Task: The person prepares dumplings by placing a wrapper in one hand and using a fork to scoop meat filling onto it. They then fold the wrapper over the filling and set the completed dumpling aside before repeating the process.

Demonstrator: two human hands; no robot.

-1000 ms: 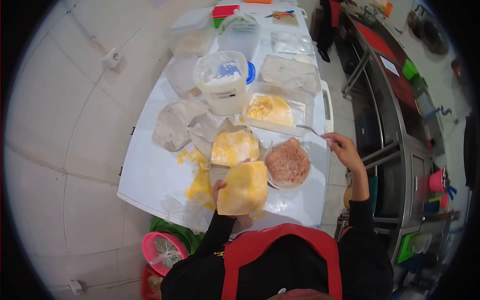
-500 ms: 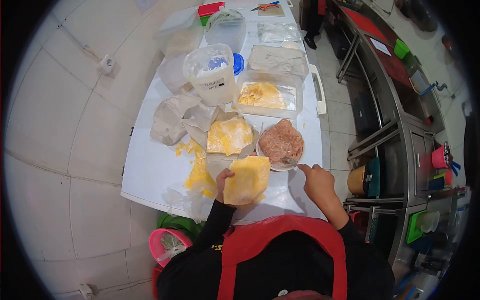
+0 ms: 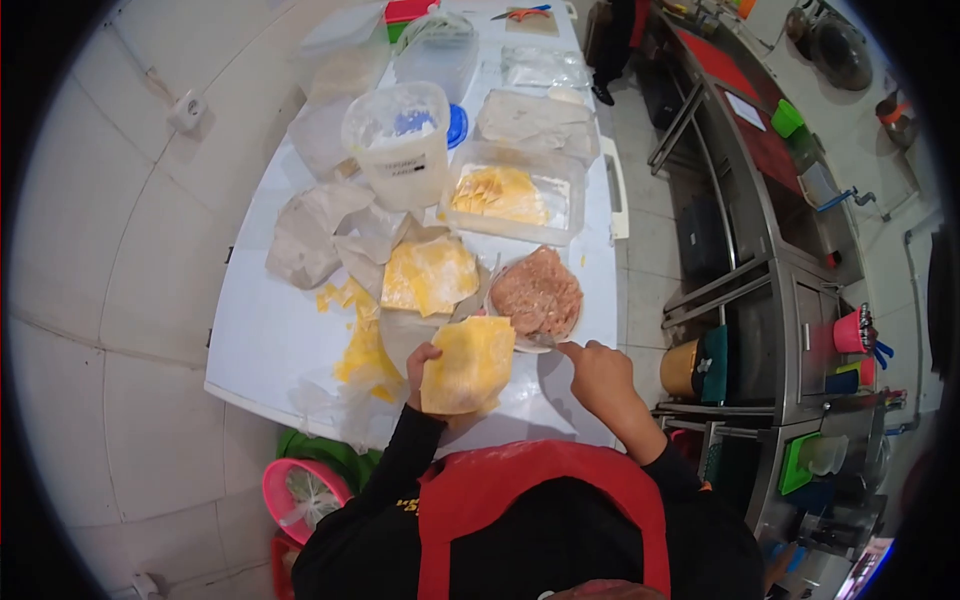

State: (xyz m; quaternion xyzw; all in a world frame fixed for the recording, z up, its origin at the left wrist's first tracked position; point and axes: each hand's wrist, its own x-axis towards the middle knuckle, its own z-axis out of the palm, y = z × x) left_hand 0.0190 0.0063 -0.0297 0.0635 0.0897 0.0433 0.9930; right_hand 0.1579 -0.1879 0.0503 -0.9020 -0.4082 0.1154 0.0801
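My left hand [image 3: 420, 368] is closed on the left edge of some square yellow dumpling wrappers [image 3: 467, 362], held flat above the near part of the table. My right hand [image 3: 604, 380] grips a metal spoon [image 3: 546, 341], its tip at the near edge of the minced meat [image 3: 537, 290]. That pinkish meat is heaped in a round white bowl [image 3: 494, 312]. Just beyond my left hand, a floured stack of wrappers [image 3: 430, 272] rests on brown paper. Yellow wrapper scraps [image 3: 367, 350] lie left of it.
Behind the bowl, a clear plastic box [image 3: 562, 224] holds folded yellow pieces [image 3: 500, 192]. A tall flour tub [image 3: 405, 170] stands to its left, near crumpled paper [image 3: 305, 235]. Scissors [image 3: 525, 13] lie at the far end. A pink bin [image 3: 275, 490] sits below the table's left corner.
The whole view has swung slightly, so the table appears farther left. The spoon tip has shifted a little toward the bowl's near rim. My left hand keeps the wrappers in about the same place.
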